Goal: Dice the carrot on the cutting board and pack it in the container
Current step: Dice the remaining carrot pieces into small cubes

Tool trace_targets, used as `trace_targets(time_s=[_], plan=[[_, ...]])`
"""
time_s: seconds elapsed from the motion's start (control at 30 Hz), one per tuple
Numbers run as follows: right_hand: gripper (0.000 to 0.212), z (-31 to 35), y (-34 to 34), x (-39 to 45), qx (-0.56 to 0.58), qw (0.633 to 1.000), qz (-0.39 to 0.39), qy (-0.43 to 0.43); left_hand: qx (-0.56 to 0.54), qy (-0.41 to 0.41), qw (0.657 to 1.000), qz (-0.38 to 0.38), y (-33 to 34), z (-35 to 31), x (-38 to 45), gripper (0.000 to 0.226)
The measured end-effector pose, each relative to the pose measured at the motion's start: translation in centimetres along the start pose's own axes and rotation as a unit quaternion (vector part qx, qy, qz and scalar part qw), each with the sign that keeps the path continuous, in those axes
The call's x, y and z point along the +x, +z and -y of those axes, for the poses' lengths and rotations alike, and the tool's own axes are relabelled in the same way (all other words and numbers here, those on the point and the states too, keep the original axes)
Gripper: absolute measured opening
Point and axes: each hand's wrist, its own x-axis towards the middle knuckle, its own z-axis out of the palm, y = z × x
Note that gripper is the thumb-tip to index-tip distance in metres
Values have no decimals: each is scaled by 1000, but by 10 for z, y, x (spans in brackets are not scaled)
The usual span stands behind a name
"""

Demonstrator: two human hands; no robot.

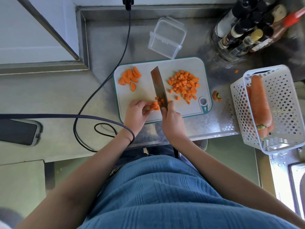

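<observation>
A diced pile (pixel 184 85) lies at the cutting board's (pixel 194 66) right edge; half-slices (pixel 129 77) wait top left. The left hand (pixel 137 109) pinches carrot strips (pixel 154 106); the right hand (pixel 171 115) grips the knife (pixel 158 85). The container (pixel 166 38) stands empty.

Views: one, head-worn, wide-angle. Position: above the near edge of the worktop (pixel 206 128). Facing: forward and steeply down, almost plumb over the board (pixel 145 90), which sits mid-frame. Nearness: close; both forearms run up from the bottom corners to the left hand (pixel 137 111) and right hand (pixel 171 118). Coverage: the wearer's blue top fills the bottom half; the worktop's far edge lies near the top; straight lines bow toward the frame sides. Shared field: not applicable, single view.
</observation>
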Motion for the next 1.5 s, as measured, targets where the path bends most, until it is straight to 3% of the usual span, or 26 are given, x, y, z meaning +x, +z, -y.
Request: trace_targets(time_s=[0.3, 0.63, 1.0, 1.5], plan=[[18, -4, 14, 6, -47, 999, 18, 6, 18, 14, 1000, -2, 2, 2, 2, 11], [39, 3, 22, 8, -152, 987, 47, 24, 38, 19, 999, 8, 1, 4, 4, 15], [7, -6, -7, 6, -38, 999, -7, 27, 33, 21, 999, -6, 2, -3, 3, 18], [30, 5, 7, 7, -52, 998, 16, -10, 21, 27, 999, -2, 5, 1, 5, 9]])
